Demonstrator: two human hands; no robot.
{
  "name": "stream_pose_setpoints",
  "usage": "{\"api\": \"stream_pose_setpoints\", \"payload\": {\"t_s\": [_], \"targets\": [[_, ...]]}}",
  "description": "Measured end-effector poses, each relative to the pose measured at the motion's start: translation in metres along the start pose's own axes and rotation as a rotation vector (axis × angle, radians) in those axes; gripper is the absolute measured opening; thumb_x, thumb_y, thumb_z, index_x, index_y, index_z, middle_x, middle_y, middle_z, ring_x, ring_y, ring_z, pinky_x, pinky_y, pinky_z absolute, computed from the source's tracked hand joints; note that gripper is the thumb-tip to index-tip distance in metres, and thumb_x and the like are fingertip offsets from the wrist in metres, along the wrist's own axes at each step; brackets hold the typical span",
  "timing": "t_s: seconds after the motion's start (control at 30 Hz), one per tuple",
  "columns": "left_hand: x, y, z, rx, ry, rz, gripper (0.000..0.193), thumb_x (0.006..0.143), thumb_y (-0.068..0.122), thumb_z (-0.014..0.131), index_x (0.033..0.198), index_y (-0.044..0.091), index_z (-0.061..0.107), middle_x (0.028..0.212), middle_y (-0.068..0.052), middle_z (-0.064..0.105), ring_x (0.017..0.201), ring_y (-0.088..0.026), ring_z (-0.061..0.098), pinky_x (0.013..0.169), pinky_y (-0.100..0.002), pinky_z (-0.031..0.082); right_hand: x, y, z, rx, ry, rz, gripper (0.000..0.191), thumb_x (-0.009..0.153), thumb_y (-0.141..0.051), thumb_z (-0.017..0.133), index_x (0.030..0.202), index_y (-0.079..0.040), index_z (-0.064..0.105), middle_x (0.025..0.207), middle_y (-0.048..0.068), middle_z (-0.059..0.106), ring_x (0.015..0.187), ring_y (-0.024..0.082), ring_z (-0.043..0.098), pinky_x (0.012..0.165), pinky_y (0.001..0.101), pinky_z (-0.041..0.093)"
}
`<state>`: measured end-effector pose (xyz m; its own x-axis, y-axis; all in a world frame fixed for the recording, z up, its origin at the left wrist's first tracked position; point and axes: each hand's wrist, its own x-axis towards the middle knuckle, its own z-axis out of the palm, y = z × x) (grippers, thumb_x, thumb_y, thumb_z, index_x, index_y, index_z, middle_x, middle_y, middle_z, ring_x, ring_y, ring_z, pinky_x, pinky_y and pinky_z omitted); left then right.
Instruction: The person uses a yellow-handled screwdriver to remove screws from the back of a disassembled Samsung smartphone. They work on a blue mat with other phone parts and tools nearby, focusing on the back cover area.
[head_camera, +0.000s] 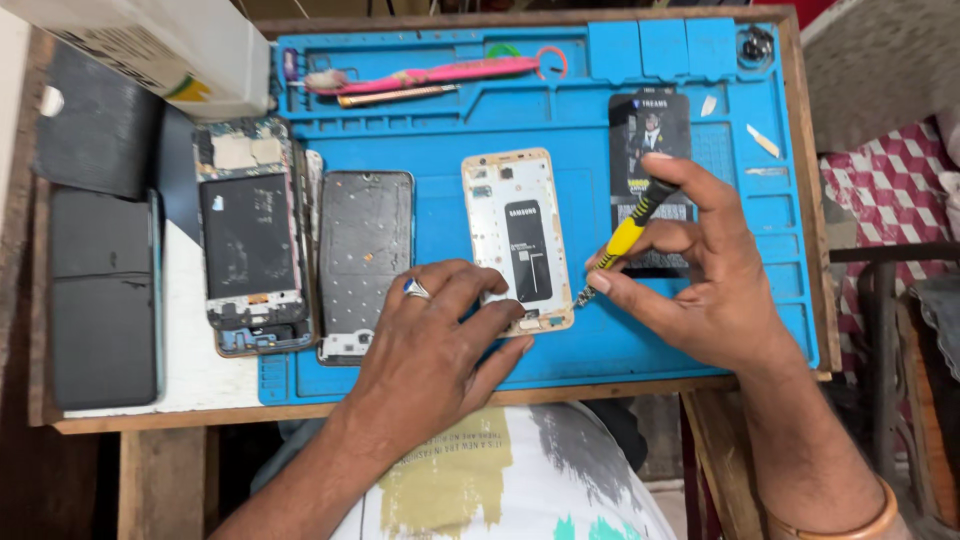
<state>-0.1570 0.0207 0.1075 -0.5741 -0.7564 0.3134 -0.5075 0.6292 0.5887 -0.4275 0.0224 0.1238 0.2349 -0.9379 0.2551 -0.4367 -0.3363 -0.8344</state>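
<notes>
An opened phone (516, 236) with a pale gold frame and a black battery lies face down on the blue work mat (440, 130). My left hand (430, 350), wearing a ring, rests on the phone's lower end and pins it to the mat. My right hand (705, 270) grips a small screwdriver with a yellow and black handle (632, 226). Its tip points down at the phone's lower right corner.
A dark phone panel (365, 255) and another opened phone (250, 235) lie left of the gold one. Black phone covers (100, 300) sit at the far left. A pink tool (430, 75) and a thin metal tool lie at the mat's top. A dark card (650, 135) lies under my right hand.
</notes>
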Motion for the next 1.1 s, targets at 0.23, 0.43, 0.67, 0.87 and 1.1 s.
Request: {"api": "stream_pose_setpoints", "payload": {"t_s": [0.23, 0.43, 0.67, 0.87, 1.1], "targets": [[-0.004, -0.001, -0.002, 0.026, -0.011, 0.003, 0.025, 0.087, 0.027, 0.079, 0.104, 0.01, 0.075, 0.117, -0.007, 0.065, 0.117, -0.028, 0.059, 0.098, -0.053, 0.043, -0.001, -0.006, 0.001, 0.035, -0.049, -0.092, 0.091, 0.089, 0.01, 0.082, 0.158, -0.006, 0.025, 0.118, 0.011, 0.068, 0.101, 0.019, 0.076, 0.094, 0.0296, 0.064], [-0.005, -0.003, -0.007, 0.032, -0.023, 0.0, 0.025, 0.088, 0.028, 0.079, 0.105, 0.01, 0.075, 0.117, -0.007, 0.064, 0.118, -0.028, 0.058, 0.099, -0.052, 0.042, 0.003, -0.011, 0.003, 0.001, -0.082, -0.108, 0.089, 0.084, 0.012, 0.081, 0.152, -0.002, 0.026, 0.131, 0.009, 0.06, 0.103, 0.022, 0.076, 0.092, 0.0308, 0.064], [-0.007, -0.004, -0.008, 0.034, -0.027, 0.002, 0.025, 0.089, 0.029, 0.079, 0.105, 0.009, 0.075, 0.117, -0.007, 0.065, 0.119, -0.028, 0.058, 0.099, -0.052, 0.042, 0.002, -0.014, 0.006, 0.014, -0.063, -0.118, 0.088, 0.087, 0.011, 0.082, 0.154, -0.003, 0.028, 0.144, 0.012, 0.048, 0.108, 0.021, 0.075, 0.092, 0.0285, 0.065], [-0.003, -0.002, -0.01, 0.037, -0.034, -0.003, 0.026, 0.089, 0.029, 0.079, 0.104, 0.009, 0.076, 0.117, -0.008, 0.065, 0.119, -0.028, 0.058, 0.098, -0.052, 0.042, 0.006, -0.02, 0.006, -0.024, -0.065, -0.132, 0.084, 0.089, 0.007, 0.084, 0.153, -0.003, 0.031, 0.13, 0.014, 0.059, 0.107, 0.022, 0.074, 0.093, 0.0287, 0.066], [-0.006, -0.004, -0.01, 0.054, -0.004, 0.01, 0.025, 0.09, 0.03, 0.079, 0.104, 0.01, 0.076, 0.117, -0.008, 0.065, 0.119, -0.029, 0.059, 0.098, -0.051, 0.043, 0.011, -0.034, 0.012, -0.335, -0.001, -0.335, 0.081, 0.078, -0.005, 0.089, 0.139, -0.002, 0.035, 0.118, 0.026, 0.065, 0.097, 0.029, 0.075, 0.076, 0.0341, 0.067]]}}
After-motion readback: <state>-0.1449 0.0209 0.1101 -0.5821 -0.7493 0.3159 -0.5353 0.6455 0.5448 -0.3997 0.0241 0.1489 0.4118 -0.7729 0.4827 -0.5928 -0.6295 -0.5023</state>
